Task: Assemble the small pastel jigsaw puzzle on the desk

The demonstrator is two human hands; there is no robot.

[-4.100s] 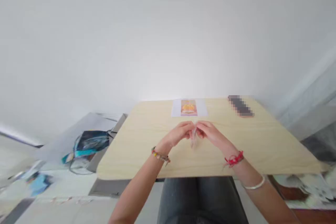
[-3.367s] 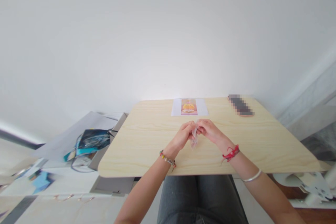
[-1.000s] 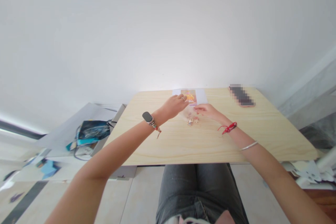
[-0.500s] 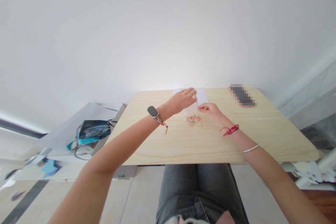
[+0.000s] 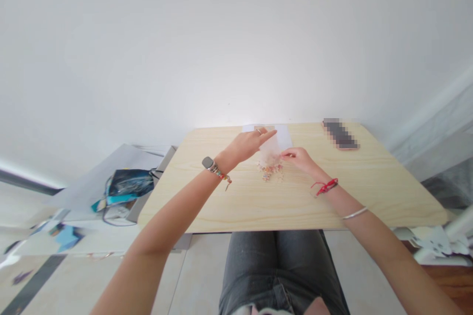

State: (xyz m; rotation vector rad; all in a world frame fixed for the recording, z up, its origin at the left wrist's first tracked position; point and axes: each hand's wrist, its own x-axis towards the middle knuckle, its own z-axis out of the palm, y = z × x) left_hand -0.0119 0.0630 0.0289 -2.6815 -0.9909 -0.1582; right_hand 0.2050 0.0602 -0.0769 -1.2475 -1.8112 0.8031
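A clear plastic bag (image 5: 271,148) hangs tilted between my hands, just above a pile of small coloured pieces (image 5: 272,171) on the wooden table. My left hand (image 5: 250,144) grips the bag's upper left side; its index finger points out along the top edge, and the thumb is hidden underneath. At the bag's lower right corner, my right hand (image 5: 297,156) is closed in a pinch on the film. Some pieces show blurred at the bag's lower end, and whether they are inside or behind it I cannot tell.
White paper (image 5: 285,136) lies behind the bag by the wall. A phone (image 5: 340,135), blurred out, rests at the table's (image 5: 221,206) back right. Beyond the left edge, a dark and teal bag (image 5: 131,184) sits on a grey box.
My left hand has shifted left and slightly down, its index finger now stretched out. The bag has tipped and spread wider, and the pile of pieces looks more scattered. My right hand moved slightly.
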